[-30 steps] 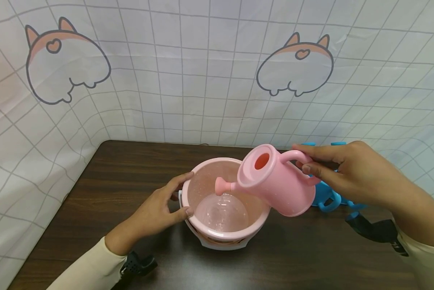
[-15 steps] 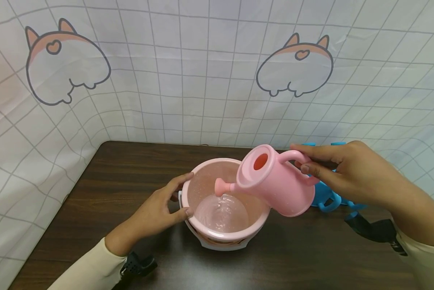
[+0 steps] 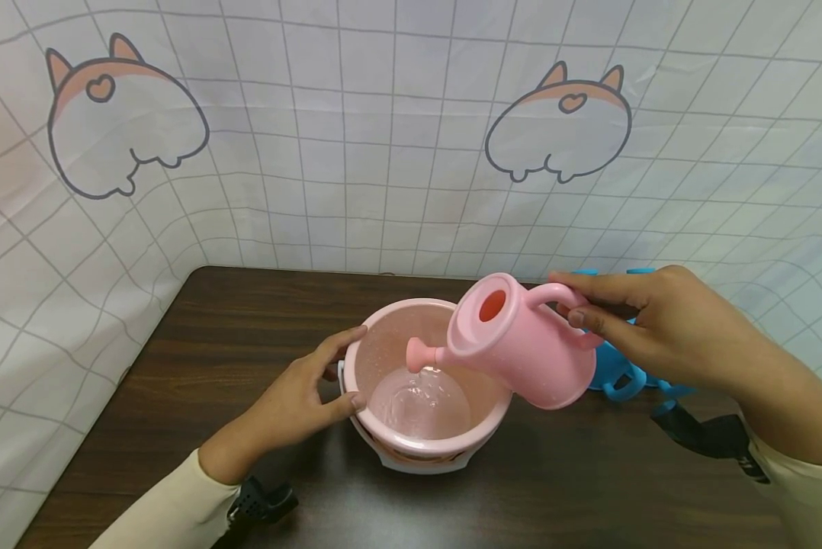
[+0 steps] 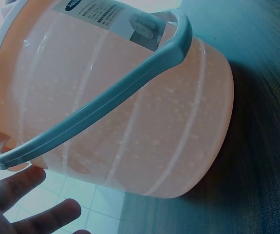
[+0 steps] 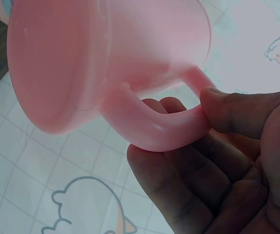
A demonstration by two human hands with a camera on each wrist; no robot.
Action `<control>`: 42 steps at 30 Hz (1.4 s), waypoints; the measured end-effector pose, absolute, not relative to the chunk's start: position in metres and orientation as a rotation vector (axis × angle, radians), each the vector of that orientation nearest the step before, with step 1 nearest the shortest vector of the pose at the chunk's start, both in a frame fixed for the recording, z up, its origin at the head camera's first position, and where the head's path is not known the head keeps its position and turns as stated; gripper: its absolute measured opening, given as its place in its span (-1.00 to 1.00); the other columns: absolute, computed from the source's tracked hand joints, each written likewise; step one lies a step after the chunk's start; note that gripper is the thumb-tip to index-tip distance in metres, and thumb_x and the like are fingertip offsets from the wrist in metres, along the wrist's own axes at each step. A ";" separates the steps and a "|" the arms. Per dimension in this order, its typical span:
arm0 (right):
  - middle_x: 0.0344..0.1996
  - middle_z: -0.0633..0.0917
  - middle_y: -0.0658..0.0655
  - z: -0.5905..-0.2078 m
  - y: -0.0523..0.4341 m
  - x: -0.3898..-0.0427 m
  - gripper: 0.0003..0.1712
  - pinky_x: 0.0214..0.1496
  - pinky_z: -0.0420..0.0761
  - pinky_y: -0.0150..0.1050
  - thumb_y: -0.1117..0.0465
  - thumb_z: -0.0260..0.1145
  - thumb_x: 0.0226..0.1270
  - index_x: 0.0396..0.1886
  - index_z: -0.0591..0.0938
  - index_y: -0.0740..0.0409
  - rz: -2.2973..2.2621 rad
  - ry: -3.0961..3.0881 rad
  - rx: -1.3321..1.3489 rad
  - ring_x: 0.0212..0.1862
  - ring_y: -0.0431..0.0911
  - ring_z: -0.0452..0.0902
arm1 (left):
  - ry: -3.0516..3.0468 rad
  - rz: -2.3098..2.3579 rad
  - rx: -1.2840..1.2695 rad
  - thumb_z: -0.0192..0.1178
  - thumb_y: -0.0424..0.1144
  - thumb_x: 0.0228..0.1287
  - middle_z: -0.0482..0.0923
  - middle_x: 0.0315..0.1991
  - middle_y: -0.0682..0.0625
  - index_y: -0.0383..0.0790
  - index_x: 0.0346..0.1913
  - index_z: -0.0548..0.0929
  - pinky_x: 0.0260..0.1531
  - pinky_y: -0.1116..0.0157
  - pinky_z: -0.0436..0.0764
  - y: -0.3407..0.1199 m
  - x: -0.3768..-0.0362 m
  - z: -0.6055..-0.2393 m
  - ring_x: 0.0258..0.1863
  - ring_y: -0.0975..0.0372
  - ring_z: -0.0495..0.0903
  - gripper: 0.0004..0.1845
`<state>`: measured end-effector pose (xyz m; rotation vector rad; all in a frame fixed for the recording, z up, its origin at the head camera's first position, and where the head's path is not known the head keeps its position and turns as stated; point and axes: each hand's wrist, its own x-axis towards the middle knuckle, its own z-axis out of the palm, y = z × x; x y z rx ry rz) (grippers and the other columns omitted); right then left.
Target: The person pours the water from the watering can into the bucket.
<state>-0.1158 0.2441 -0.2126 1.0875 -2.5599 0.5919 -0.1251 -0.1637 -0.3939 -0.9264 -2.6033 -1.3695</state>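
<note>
A pink watering can (image 3: 521, 351), tilted to the left, hangs over the right side of a pink bucket (image 3: 428, 445). My right hand (image 3: 665, 328) holds its looped handle (image 5: 164, 131), thumb on one side and fingers on the other. The sprinkler head (image 3: 421, 355) points into the bucket, and ripples show in the water (image 3: 418, 400) below it. My left hand (image 3: 304, 389) rests against the bucket's left side, thumb and a finger at the rim, other fingers spread in the left wrist view. A carrying handle (image 4: 96, 109) hangs down the bucket's side.
Blue plastic things (image 3: 617, 370), one with a looped handle, stand behind and below my right hand. The dark wooden table (image 3: 246, 328) meets a white grid-patterned cloth (image 3: 383, 152) at its back and left.
The watering can has shifted very slightly to the left. The ripples and glints in the bucket's water have changed shape. My left hand and the bucket have stayed in place.
</note>
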 end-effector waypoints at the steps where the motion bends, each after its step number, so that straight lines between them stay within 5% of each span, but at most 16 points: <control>1: -0.17 0.81 -0.06 -0.213 0.244 -0.116 -0.47 -0.50 0.38 -0.50 0.40 0.52 0.20 0.20 0.73 0.09 0.594 -2.561 1.085 -0.50 -0.35 0.50 | -2.602 -1.370 -0.927 0.38 -0.07 0.25 0.58 0.20 0.01 0.09 0.58 0.21 -0.04 -0.05 0.62 -0.164 -0.125 -0.394 -0.12 0.19 0.67 -0.13; 18: -0.20 0.81 -0.07 -0.211 0.242 -0.117 -0.45 -0.55 0.32 -0.49 0.38 0.53 0.19 0.21 0.72 0.06 0.577 -2.566 1.077 -0.59 -0.37 0.36 | -2.628 -1.360 -0.899 0.39 -0.06 0.25 0.57 0.22 0.02 0.10 0.58 0.21 -0.03 -0.08 0.61 -0.164 -0.124 -0.391 -0.11 0.18 0.67 -0.12; 42: -0.13 0.80 -0.08 -0.208 0.239 -0.117 -0.46 -0.43 0.44 -0.49 0.33 0.54 0.20 0.21 0.73 0.01 0.533 -2.568 1.113 -0.44 -0.36 0.53 | -2.608 -1.349 -0.912 0.40 -0.12 0.23 0.58 0.20 0.04 0.09 0.58 0.22 -0.05 0.02 0.63 -0.163 -0.123 -0.393 -0.12 0.20 0.63 -0.12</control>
